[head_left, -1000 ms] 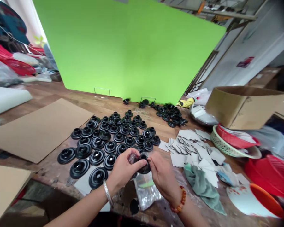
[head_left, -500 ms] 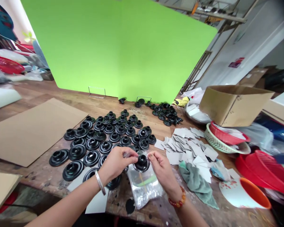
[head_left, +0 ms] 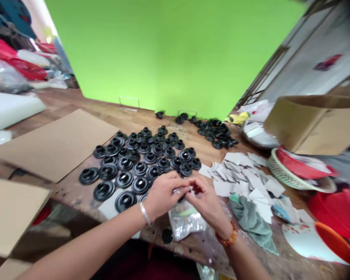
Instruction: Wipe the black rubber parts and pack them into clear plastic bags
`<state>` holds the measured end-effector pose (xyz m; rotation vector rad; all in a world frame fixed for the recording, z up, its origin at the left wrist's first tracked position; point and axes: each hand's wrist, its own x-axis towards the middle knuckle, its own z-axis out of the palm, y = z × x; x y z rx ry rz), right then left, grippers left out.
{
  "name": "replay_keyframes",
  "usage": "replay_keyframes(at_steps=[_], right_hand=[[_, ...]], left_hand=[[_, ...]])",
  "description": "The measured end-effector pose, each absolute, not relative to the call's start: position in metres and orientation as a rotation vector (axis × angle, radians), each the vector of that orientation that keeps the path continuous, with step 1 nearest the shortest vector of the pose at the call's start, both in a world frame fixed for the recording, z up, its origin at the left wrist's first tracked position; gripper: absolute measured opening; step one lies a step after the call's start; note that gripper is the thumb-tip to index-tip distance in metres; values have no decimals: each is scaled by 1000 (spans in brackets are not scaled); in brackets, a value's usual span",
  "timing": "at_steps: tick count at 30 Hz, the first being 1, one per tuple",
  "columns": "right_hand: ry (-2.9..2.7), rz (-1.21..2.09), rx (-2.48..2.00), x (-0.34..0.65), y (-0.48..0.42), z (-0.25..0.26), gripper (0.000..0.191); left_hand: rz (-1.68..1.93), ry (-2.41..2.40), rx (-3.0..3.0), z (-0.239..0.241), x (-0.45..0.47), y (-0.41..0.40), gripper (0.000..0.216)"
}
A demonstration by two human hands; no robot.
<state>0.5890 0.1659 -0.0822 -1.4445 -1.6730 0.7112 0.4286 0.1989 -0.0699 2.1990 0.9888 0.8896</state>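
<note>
My left hand (head_left: 165, 194) and my right hand (head_left: 204, 199) meet over the near edge of the workbench, fingertips pinched together on a small clear plastic bag (head_left: 178, 190). Most of the bag is hidden by my fingers. Just below them shows a bit of a black flanged disc (head_left: 181, 199); whether it sits inside the bag I cannot tell. Under my hands lies a stack of clear plastic bags (head_left: 189, 224). Many black stepped discs with raised hubs (head_left: 140, 168) stand in rows to the left.
Loose black parts (head_left: 218, 134) lie heaped at the back, before a green board (head_left: 163, 54). Grey-white cards (head_left: 245, 173), a grey-green cloth (head_left: 252, 219), a white tub with orange inside (head_left: 315, 241), baskets (head_left: 286, 177) and a carton (head_left: 306, 124) fill the right. Flat cardboard (head_left: 58, 146) lies left.
My hands have come together, the right closing in on the left, and now cover most of the black disc that showed between them. The whole view has shifted slightly.
</note>
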Motion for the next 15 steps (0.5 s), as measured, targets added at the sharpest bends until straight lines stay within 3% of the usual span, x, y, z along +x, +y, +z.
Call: replay_keyframes(at_steps=[5, 8, 10, 12, 15], right_hand=[[-1566, 649, -1486, 593, 163, -88, 19], [-1450, 616, -1647, 597, 160, -87, 22], [-1390, 692, -1708, 598, 158, -84, 24], [-1363, 773, -1689, 598, 159, -83, 26], [-1426, 770, -1590, 595, 165, -85, 28]], left_hand=[[885, 1038, 2109, -66, 430, 204, 21], [710, 1035, 2016, -66, 423, 211, 75], [571, 910, 1973, -65, 418, 212, 96], [541, 844, 1936, -66, 417, 210, 91], [684, 975, 1940, -72, 421, 207, 65]])
